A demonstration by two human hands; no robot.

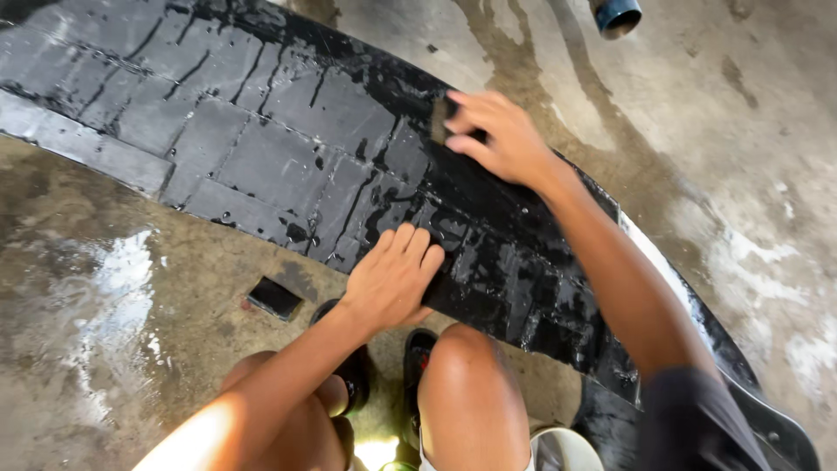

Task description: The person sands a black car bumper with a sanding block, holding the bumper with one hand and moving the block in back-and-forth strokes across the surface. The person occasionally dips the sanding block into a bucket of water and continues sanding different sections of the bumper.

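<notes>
A long, curved black panel [261, 139], wet and streaked with dull grey patches, lies across the concrete floor in front of my knees. My left hand [392, 277] rests flat on the panel's near edge, fingers together, holding nothing. My right hand [499, 139] is farther out, at the panel's far edge, pressing a small brownish sanding sheet [441, 118] against the surface with its fingers. Water beads and runs over the panel around both hands.
A small dark rectangular block [275, 297] lies on the wet concrete floor [105, 296] left of my feet. A blue pipe end [617, 15] shows at the top. A white bucket rim [565, 447] sits by my right knee. I wear dark sandals [417, 353].
</notes>
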